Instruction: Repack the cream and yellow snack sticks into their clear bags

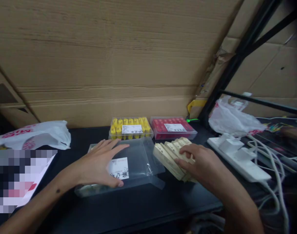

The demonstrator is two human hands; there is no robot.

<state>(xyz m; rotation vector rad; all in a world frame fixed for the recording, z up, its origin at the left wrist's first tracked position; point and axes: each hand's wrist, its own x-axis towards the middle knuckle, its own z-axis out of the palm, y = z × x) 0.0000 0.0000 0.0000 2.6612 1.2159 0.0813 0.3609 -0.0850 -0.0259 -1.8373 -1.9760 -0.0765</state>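
My left hand (99, 164) is spread over the left part of a clear plastic box (136, 162), thumb and fingers wide apart. Whether its palm presses on the box cannot be seen. The box bears a white label (118, 168) with dark characters, and a clear flap sticks out at its right end. To the right, my right hand (197, 161) has its thumb and fingers closed on a row of cream-coloured paper packets (169, 157) with dark printed characters. The packets stand side by side, slanting, next to the box's right end; my fingers hide some of them.
Behind are a clear box of yellow packets (117, 125) and one of red packets (160, 125). A white power strip (246, 165) with plugs and cables lies right, near a white plastic bag (232, 118). Another bag (48, 133) lies left. Cardboard (114, 65) and a black metal frame (218, 81) rise behind.
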